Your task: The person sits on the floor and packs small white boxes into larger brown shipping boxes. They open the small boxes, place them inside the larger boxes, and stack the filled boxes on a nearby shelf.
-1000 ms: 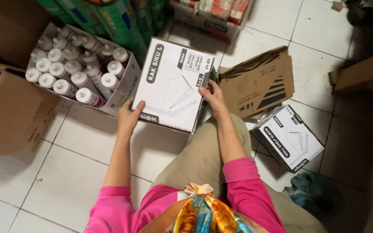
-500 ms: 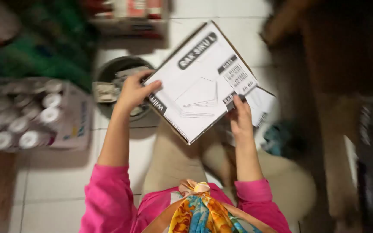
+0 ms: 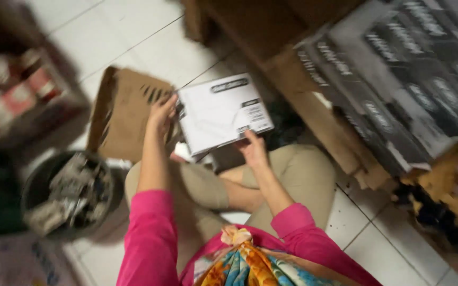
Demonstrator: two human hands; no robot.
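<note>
White flat carton (image 3: 223, 112) held above the lap: left hand (image 3: 161, 113) clamps its left edge, right hand (image 3: 251, 149) props the bottom edge, fingers closed on it. Looks light, stiff board; opposite edges suit best.

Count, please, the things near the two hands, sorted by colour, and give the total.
White: 1, the flat box held by the left hand and right hand.
Brown: 1, the cardboard piece behind the left hand.
Dark grey: 1, the round bucket of blurred scraps.
Total: 3
</note>
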